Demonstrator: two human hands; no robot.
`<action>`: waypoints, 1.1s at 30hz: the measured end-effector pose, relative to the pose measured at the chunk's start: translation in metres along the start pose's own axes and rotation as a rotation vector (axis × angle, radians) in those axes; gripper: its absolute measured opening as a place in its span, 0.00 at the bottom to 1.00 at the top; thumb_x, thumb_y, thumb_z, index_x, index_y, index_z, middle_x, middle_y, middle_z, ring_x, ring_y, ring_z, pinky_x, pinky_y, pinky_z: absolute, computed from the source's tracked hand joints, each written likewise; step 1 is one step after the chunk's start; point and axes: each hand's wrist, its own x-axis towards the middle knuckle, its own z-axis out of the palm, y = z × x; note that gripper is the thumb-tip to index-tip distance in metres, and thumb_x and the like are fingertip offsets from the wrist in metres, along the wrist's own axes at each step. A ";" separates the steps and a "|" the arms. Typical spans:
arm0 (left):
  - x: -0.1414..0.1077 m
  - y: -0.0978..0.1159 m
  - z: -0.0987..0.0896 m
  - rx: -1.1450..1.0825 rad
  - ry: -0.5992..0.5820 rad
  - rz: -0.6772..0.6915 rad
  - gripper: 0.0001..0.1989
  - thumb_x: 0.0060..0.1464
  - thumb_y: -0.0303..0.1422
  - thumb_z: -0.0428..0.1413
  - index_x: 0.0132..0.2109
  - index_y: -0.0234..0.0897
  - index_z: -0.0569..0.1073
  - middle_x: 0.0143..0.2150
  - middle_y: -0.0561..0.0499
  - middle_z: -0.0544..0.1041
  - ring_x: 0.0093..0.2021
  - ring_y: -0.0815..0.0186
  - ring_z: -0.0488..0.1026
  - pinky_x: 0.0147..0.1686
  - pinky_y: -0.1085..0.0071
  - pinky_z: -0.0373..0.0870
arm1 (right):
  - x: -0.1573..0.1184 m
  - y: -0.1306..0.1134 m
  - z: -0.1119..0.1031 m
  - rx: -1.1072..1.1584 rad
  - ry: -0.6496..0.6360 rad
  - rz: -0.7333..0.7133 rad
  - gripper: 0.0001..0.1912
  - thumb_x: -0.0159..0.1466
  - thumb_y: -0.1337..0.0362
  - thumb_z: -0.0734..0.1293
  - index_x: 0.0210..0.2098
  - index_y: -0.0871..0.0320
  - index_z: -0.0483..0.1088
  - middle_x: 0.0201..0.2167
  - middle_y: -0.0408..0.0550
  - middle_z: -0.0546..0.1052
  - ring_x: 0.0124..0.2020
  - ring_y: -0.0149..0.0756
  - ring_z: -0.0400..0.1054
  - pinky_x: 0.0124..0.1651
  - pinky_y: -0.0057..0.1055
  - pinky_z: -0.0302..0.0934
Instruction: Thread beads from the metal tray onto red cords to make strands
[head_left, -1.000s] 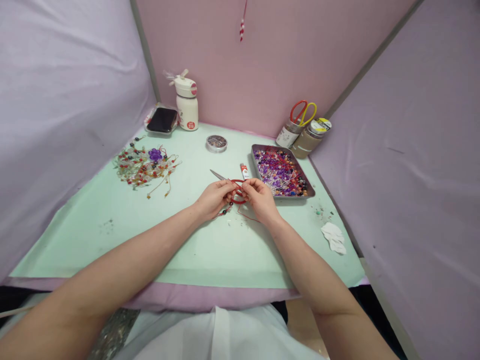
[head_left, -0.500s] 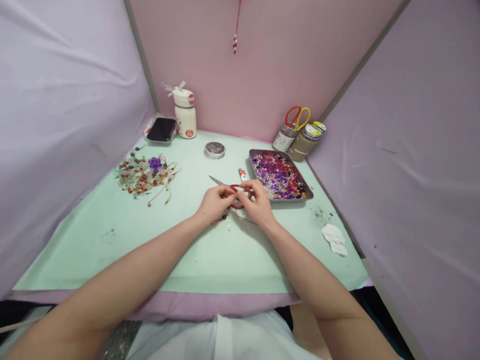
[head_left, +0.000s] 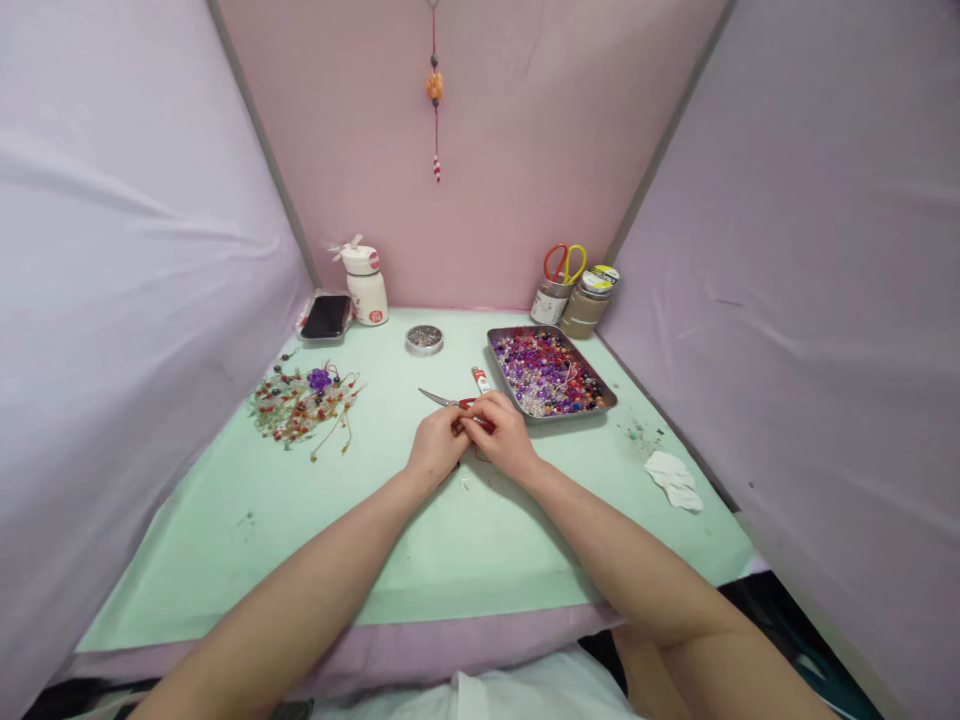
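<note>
My left hand and my right hand meet above the table, fingertips pinched together. A thin red cord shows just under the right hand and runs up between the fingers of both. A dark bead peeks out below the left hand. What sits right at the fingertips is hidden. Behind the hands lie scissors with red handles, blades pointing left, the handles partly covered by my fingers. A red and white lighter lies just beyond the right hand.
Right of the hands stands a metal tray of mixed beads. A round container, a bottle, a phone and two jars line the back. Beaded strings lie left, crumpled tissue right. A beaded string hangs ahead.
My view has tilted up, so more of the hanging beaded string shows. My hands have drawn closer together, and less of the red cord and the scissors' handles is visible.
</note>
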 end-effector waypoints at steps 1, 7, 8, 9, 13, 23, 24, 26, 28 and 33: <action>0.000 0.000 0.000 -0.001 0.012 -0.016 0.09 0.46 0.25 0.51 0.32 0.35 0.76 0.28 0.49 0.75 0.29 0.65 0.68 0.31 0.71 0.60 | 0.000 0.001 0.001 0.000 0.006 -0.003 0.03 0.60 0.66 0.65 0.30 0.55 0.69 0.33 0.46 0.70 0.39 0.37 0.66 0.44 0.35 0.60; 0.005 -0.006 0.001 -0.219 0.072 -0.167 0.07 0.45 0.31 0.53 0.30 0.35 0.75 0.22 0.53 0.72 0.24 0.68 0.65 0.27 0.72 0.60 | 0.000 0.005 0.003 0.033 0.052 0.059 0.04 0.62 0.64 0.64 0.30 0.56 0.68 0.31 0.46 0.70 0.36 0.35 0.65 0.41 0.33 0.59; 0.006 -0.008 0.001 -0.280 0.081 -0.189 0.07 0.45 0.32 0.54 0.30 0.34 0.75 0.23 0.53 0.73 0.24 0.68 0.65 0.27 0.72 0.60 | 0.001 0.005 0.003 0.046 0.057 0.078 0.04 0.62 0.64 0.64 0.30 0.56 0.68 0.31 0.46 0.69 0.35 0.35 0.64 0.40 0.32 0.59; 0.007 -0.009 0.000 -0.342 0.089 -0.209 0.07 0.44 0.32 0.54 0.29 0.34 0.75 0.23 0.52 0.74 0.24 0.68 0.66 0.27 0.72 0.60 | 0.001 0.004 0.004 0.061 0.061 0.099 0.05 0.61 0.64 0.63 0.30 0.56 0.68 0.31 0.46 0.69 0.35 0.35 0.64 0.39 0.32 0.59; 0.010 -0.009 0.000 -0.553 0.096 -0.264 0.08 0.42 0.34 0.57 0.28 0.33 0.75 0.24 0.51 0.75 0.25 0.69 0.67 0.27 0.73 0.62 | 0.003 0.002 0.006 0.127 0.077 0.198 0.05 0.61 0.63 0.63 0.29 0.57 0.68 0.33 0.46 0.69 0.34 0.34 0.65 0.35 0.29 0.59; 0.009 -0.008 0.000 -0.705 0.130 -0.315 0.08 0.41 0.33 0.58 0.29 0.33 0.74 0.25 0.52 0.74 0.24 0.71 0.65 0.26 0.75 0.60 | 0.023 -0.002 0.011 0.221 0.024 0.416 0.04 0.55 0.62 0.65 0.27 0.57 0.68 0.31 0.44 0.71 0.33 0.33 0.67 0.41 0.32 0.61; 0.009 -0.008 0.000 -0.718 0.143 -0.322 0.07 0.41 0.33 0.58 0.29 0.33 0.74 0.25 0.53 0.73 0.24 0.71 0.65 0.26 0.75 0.59 | 0.024 -0.004 0.014 0.251 0.034 0.438 0.05 0.55 0.62 0.65 0.27 0.57 0.68 0.30 0.44 0.71 0.33 0.33 0.67 0.41 0.32 0.61; 0.009 -0.009 0.000 -0.760 0.170 -0.336 0.06 0.41 0.32 0.58 0.30 0.34 0.72 0.24 0.54 0.72 0.23 0.72 0.64 0.26 0.75 0.59 | 0.024 -0.007 0.020 0.312 0.083 0.470 0.05 0.54 0.61 0.65 0.27 0.56 0.68 0.30 0.44 0.72 0.32 0.34 0.67 0.40 0.32 0.62; 0.009 -0.010 0.001 -0.796 0.192 -0.345 0.06 0.41 0.32 0.58 0.30 0.34 0.72 0.24 0.55 0.71 0.23 0.72 0.63 0.25 0.75 0.59 | 0.024 -0.009 0.028 0.346 0.148 0.484 0.05 0.54 0.61 0.65 0.27 0.56 0.68 0.31 0.45 0.73 0.34 0.34 0.68 0.41 0.32 0.62; 0.011 -0.011 0.003 -0.824 0.210 -0.343 0.09 0.43 0.36 0.58 0.31 0.34 0.71 0.26 0.54 0.71 0.24 0.72 0.64 0.26 0.75 0.59 | 0.021 -0.011 0.034 0.547 0.201 0.532 0.07 0.53 0.60 0.68 0.29 0.55 0.68 0.29 0.44 0.73 0.32 0.33 0.68 0.38 0.31 0.64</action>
